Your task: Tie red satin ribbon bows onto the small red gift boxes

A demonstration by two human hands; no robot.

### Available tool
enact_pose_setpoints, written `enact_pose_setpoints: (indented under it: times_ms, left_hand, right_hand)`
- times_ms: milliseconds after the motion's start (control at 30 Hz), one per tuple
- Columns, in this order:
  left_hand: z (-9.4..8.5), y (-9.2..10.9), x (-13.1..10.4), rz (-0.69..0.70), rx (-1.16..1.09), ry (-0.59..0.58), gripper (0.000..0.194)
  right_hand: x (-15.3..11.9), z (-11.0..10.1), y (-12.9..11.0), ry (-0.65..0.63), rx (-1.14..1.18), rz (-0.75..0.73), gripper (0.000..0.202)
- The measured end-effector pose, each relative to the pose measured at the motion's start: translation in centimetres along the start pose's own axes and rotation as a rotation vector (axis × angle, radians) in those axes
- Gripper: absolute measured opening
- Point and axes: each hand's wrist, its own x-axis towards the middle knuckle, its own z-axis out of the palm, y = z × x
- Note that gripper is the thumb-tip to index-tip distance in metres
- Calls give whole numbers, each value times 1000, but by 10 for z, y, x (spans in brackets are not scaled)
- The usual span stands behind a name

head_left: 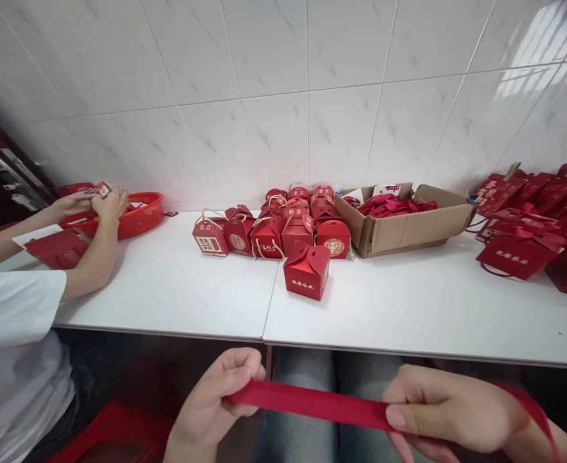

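A red ribbon (317, 402) is stretched between my two hands, in front of the table's edge and above my lap. One end is pinched in my left hand (220, 395), with its fingers closed. My right hand (450, 408) is closed on the ribbon farther along, and a loose length trails over the right wrist. Nearest to my hands on the table stands a small red gift box (306, 273) with gold characters and curved top flaps. Behind it, several more red boxes (267, 236) are grouped together, some with cord handles.
An open cardboard box (409, 228) holds red ribbons. Red boxes with ribbon bows (519, 254) stand at the right on the white table (177, 296). At left, a person's hands (107, 202) work over a red basin (146, 218). A tiled wall rises behind.
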Motion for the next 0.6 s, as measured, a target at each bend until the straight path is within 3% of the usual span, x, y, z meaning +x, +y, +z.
enact_pose_setpoints:
  times_ms: [267, 500, 600]
  left_hand:
    - [-40, 23, -51, 169, -237, 380, 40]
    - [-69, 23, -72, 206, -274, 516, 38]
    - [-76, 24, -75, 238, -295, 571, 35]
  right_hand:
    - [-39, -6, 11, 120, 74, 115, 54]
    - [-67, -23, 29, 195, 52, 203, 54]
    - [-73, -33, 36, 366, 83, 141, 61]
